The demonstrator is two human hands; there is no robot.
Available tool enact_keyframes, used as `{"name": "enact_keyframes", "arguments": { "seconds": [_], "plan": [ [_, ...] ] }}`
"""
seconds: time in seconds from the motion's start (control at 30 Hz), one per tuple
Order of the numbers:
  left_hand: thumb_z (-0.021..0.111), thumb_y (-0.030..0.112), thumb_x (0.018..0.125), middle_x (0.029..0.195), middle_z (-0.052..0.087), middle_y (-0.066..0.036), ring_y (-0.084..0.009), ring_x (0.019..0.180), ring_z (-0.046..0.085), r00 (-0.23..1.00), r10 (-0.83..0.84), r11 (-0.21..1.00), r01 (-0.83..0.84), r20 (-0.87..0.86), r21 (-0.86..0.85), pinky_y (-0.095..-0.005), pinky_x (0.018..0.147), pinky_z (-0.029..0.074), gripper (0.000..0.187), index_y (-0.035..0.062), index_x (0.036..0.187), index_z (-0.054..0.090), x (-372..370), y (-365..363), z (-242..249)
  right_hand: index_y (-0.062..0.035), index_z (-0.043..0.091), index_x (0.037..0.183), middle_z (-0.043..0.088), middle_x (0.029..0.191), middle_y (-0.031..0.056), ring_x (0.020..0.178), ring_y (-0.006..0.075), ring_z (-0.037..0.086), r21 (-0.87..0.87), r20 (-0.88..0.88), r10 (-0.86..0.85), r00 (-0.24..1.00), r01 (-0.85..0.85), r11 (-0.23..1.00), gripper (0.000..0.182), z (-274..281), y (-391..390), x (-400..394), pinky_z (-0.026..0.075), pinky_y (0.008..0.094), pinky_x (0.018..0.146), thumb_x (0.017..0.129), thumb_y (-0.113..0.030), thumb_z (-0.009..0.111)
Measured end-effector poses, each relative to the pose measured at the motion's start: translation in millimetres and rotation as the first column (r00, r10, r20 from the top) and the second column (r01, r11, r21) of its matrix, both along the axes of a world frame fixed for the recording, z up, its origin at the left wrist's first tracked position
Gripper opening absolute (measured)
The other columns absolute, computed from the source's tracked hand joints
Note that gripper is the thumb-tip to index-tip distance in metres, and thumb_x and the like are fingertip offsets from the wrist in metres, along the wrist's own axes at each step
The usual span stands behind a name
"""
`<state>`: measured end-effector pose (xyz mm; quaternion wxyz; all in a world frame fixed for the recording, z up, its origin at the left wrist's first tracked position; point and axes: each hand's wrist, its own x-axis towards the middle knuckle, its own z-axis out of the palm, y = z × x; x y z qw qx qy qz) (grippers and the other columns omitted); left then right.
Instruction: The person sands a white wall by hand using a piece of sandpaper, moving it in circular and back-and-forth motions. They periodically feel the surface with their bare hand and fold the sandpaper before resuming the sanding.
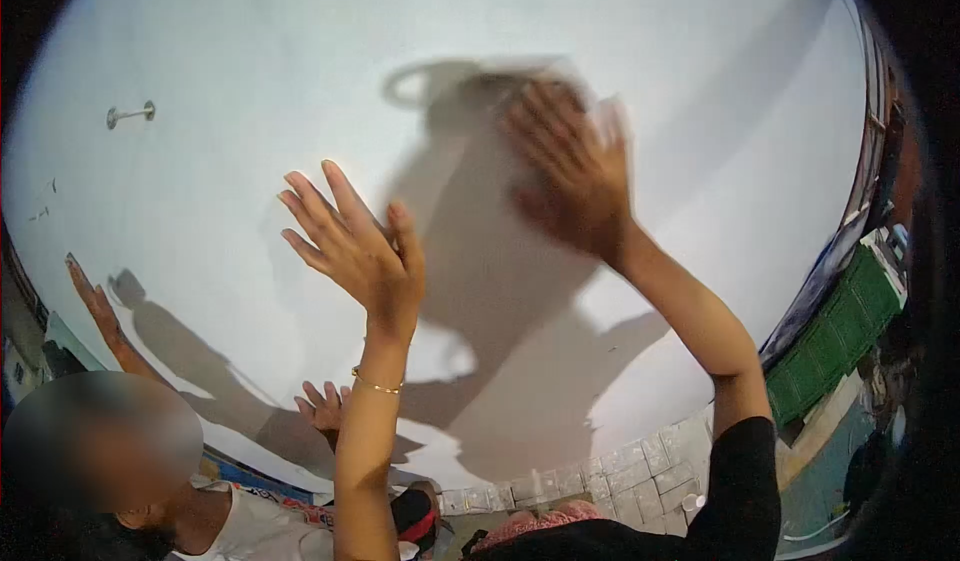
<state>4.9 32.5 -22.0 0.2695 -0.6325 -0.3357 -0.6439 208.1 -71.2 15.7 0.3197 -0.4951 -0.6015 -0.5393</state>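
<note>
My left hand (360, 251) is raised before a white wall (270, 41), fingers spread and nothing in it. A thin gold bracelet (378, 383) circles that wrist. Higher up and to the right, my right hand (575, 166) reaches to the wall with its fingers stretched out, smeared by motion; no held thing shows. It overlaps the dark shadow of my head and arms that falls across the wall.
Another person in a white top (270, 526) stands at lower left, one hand (92, 291) up by the wall, the other (322, 406) behind my left forearm. A small metal fixture (131, 114) juts from the wall. Green slatted panel (835, 331) at right; paved floor (640, 476) below.
</note>
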Motion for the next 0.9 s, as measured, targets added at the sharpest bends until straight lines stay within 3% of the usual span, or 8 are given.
{"name": "enact_keyframes", "arguments": {
  "seconds": [0.1,0.17,0.3,0.43,0.6,0.73,0.83,0.9],
  "plan": [
    [0.034,0.039,0.097,0.154,0.009,-0.027,-0.0405,0.144,0.003,0.999,-0.033,0.999,0.033,0.002,-0.021,-0.0587,0.110,-0.005,0.063,0.0012,0.147,0.024,17.2,-12.8,-1.7,-0.0296,0.052,0.133,0.038,0.148,0.0006,0.135,0.0180,0.038,-0.136,0.221,0.204,0.954,-0.177,0.975,0.061,-21.3,6.1,17.2,0.019,0.0543,0.113,0.076,-0.044,0.069],
    [0.034,0.040,0.097,0.154,0.009,-0.027,-0.0412,0.143,0.003,1.000,-0.004,1.000,0.005,0.016,-0.014,-0.0593,0.109,-0.005,0.064,0.0013,0.147,0.024,23.4,-15.8,-8.0,-0.0258,0.051,0.135,0.043,0.145,0.0053,0.135,0.0244,0.039,-0.024,0.070,-0.027,0.997,0.029,0.999,0.066,7.3,-17.6,33.0,0.020,0.0501,0.114,0.074,-0.043,0.072],
    [0.035,0.043,0.096,0.154,0.009,-0.027,-0.0419,0.143,0.003,0.998,0.058,0.998,-0.058,0.032,-0.008,-0.0607,0.108,-0.004,0.067,0.0012,0.147,0.025,51.6,-31.6,-2.8,-0.0178,0.049,0.136,0.038,0.148,0.0089,0.139,0.0281,0.031,0.286,-0.162,-0.050,0.986,0.095,0.953,0.060,27.6,-28.1,79.2,0.014,0.0518,0.114,0.081,-0.034,0.067],
    [0.035,0.044,0.096,0.154,0.010,-0.026,-0.0411,0.144,0.003,0.997,0.064,0.997,-0.066,0.051,0.044,-0.0620,0.108,-0.002,0.067,0.0022,0.147,0.027,86.6,-76.4,8.9,-0.0287,0.055,0.130,0.040,0.147,0.0000,0.137,0.0211,0.035,-0.117,0.342,0.124,0.932,-0.089,0.989,0.060,-6.4,-63.9,85.9,0.017,0.0526,0.114,0.075,-0.049,0.069],
    [0.045,0.035,0.091,0.155,0.009,-0.023,-0.0413,0.144,0.003,0.990,0.072,0.997,-0.066,0.120,-0.048,-0.0635,0.108,0.001,0.066,0.0070,0.148,0.026,87.6,-82.0,10.8,-0.0291,0.041,0.142,0.034,0.150,0.0045,0.138,0.0225,0.033,0.249,-0.090,-0.064,0.994,0.085,0.965,0.060,62.7,-88.7,134.9,0.016,0.0541,0.112,0.087,-0.048,0.057],
    [0.046,0.033,0.091,0.155,0.008,-0.024,-0.0437,0.143,0.001,0.980,0.062,0.996,-0.048,0.190,-0.081,-0.0655,0.106,0.000,0.068,0.0057,0.149,0.024,91.0,-73.6,17.1,-0.0302,0.042,0.141,0.034,0.150,0.0016,0.137,0.0218,0.033,-0.155,0.249,-0.069,0.966,0.110,0.982,0.062,22.0,-74.1,104.8,0.014,0.0546,0.113,0.086,-0.054,0.056],
    [0.046,0.036,0.090,0.155,0.007,-0.026,-0.0459,0.142,-0.001,0.982,0.036,0.994,-0.017,0.187,-0.105,-0.0678,0.105,-0.002,0.069,0.0044,0.148,0.024,110.7,-78.9,18.1,-0.0258,0.046,0.138,0.035,0.149,0.0021,0.138,0.0191,0.032,-0.167,0.296,0.103,0.950,-0.055,0.984,0.066,16.2,-68.3,121.6,0.011,0.0559,0.114,0.080,-0.050,0.064],
    [0.044,0.040,0.092,0.155,0.008,-0.026,-0.0458,0.142,-0.002,0.998,0.068,0.995,-0.068,-0.002,-0.067,-0.0679,0.104,-0.003,0.069,0.0049,0.148,0.026,121.8,-81.9,17.5,-0.0226,0.043,0.140,0.036,0.149,0.0038,0.138,0.0238,0.031,0.068,0.101,-0.070,0.992,0.064,0.996,0.068,41.0,-78.7,132.4,0.016,0.0565,0.112,0.081,-0.046,0.066]
  ]
}}
